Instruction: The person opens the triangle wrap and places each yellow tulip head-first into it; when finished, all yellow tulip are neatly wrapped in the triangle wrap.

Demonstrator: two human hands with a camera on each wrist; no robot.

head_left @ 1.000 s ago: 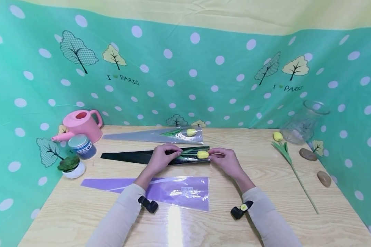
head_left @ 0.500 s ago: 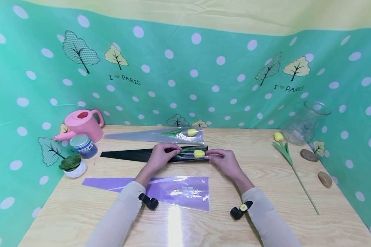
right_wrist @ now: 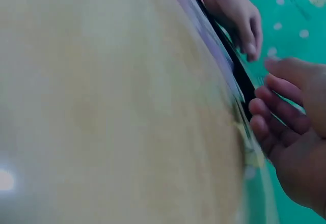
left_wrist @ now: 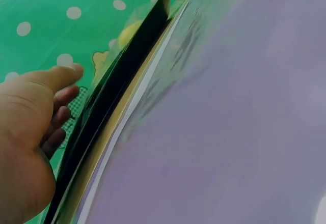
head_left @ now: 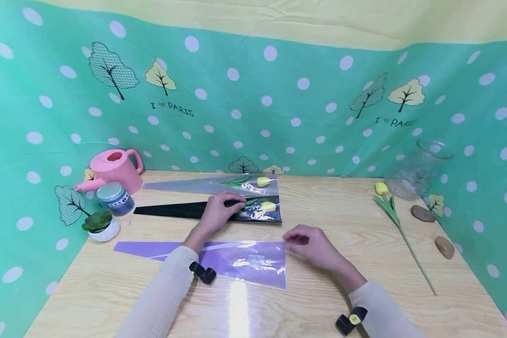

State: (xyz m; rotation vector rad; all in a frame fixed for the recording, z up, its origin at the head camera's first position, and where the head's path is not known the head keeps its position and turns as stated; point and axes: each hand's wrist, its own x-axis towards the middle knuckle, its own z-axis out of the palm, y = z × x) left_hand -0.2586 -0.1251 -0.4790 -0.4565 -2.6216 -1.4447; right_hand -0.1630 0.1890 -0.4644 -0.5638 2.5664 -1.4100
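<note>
So the left hand [head_left: 217,211] is on the long, tapered black sleeve with a shiny clear front [head_left: 181,210] lying mid-table, thumb and forefinger close together by the green leaves of the yellow artificial tulip [head_left: 268,206] inside it. Can't tell whether they're actually pinching the plastic or just resting on it. That tulip's bloom sits under the clear film near the wide end, with its stem running back toward the narrow end under the hand. The right hand [head_left: 310,241] is off the black sleeve, right by the far corner of the tapered purple plastic sleeve [head_left: 247,272], fingers loosely bent and nothing between them and the thumb in the wrist view; can't say if the tips touch that corner. Behind the black one there's a greyish translucent sleeve [head_left: 194,185] with another yellow tulip [head_left: 263,181] in it. Over on the right, a loose yellow tulip with a long green stem [head_left: 392,213] lies on the pale wood-grain table [head_left: 338,206], next to a clear glass vase [head_left: 416,173] and two smooth brown stones [head_left: 422,213]. On the left: a pink watering can [head_left: 120,173], a blue-labelled jar [head_left: 117,202] and a potted succulent [head_left: 99,224].
</note>
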